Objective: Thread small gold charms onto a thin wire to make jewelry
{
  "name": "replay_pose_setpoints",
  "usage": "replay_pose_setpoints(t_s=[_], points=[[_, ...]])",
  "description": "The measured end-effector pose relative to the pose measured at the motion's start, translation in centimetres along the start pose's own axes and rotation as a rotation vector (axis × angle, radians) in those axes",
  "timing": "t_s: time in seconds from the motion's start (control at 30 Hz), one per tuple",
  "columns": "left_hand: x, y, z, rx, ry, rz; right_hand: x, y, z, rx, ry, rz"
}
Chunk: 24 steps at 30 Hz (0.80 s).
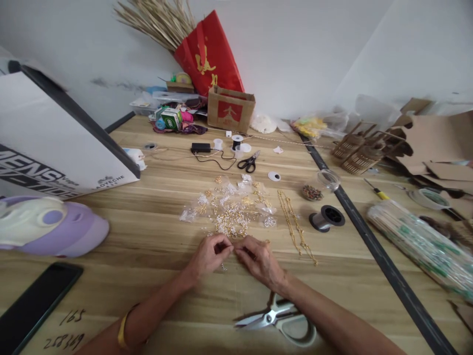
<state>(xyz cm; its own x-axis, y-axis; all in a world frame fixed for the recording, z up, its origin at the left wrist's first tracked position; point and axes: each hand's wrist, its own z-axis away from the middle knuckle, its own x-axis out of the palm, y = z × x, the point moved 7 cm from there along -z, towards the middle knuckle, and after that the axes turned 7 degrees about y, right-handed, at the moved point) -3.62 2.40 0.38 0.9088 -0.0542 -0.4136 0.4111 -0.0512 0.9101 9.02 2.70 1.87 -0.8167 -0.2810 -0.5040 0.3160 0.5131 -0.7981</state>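
Note:
My left hand (pixel 212 254) and my right hand (pixel 258 259) meet just in front of a pile of small gold and clear beads (pixel 231 221). Both hands are closed in a pinch, fingertips almost touching. Whatever lies between the fingers is too small to make out. A few tiny silvery pieces (pixel 223 267) lie under my left hand. To the right, a gold chain (pixel 290 222) is stretched out on the table. Scissors with pale handles (pixel 275 318) rest beneath my right forearm, blades pointing left.
A spool of wire (pixel 327 219) and a jar of beads (pixel 314 191) stand right of the chain. Black scissors (pixel 249 161) lie behind the beads. At left are a phone (pixel 35 305), a lilac-and-cream object (pixel 55 224) and a big white box (pixel 55 133). Wrapped sticks (pixel 421 241) lie at right.

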Motion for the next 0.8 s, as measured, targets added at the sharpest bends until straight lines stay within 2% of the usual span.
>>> replay_pose_setpoints(t_s=[0.27,0.47,0.8], points=[[0.2,-0.3,-0.1,-0.028,-0.029,0.016,0.2,-0.1,0.3,-0.080,-0.018,0.044],[-0.1,-0.1,-0.1,-0.017,-0.011,0.026,0.2,0.2,0.3,-0.075,-0.034,0.161],[-3.1,0.2,-1.1,-0.015,0.145,0.008,-1.9,1.2,-0.5,-0.004,0.199,0.011]])
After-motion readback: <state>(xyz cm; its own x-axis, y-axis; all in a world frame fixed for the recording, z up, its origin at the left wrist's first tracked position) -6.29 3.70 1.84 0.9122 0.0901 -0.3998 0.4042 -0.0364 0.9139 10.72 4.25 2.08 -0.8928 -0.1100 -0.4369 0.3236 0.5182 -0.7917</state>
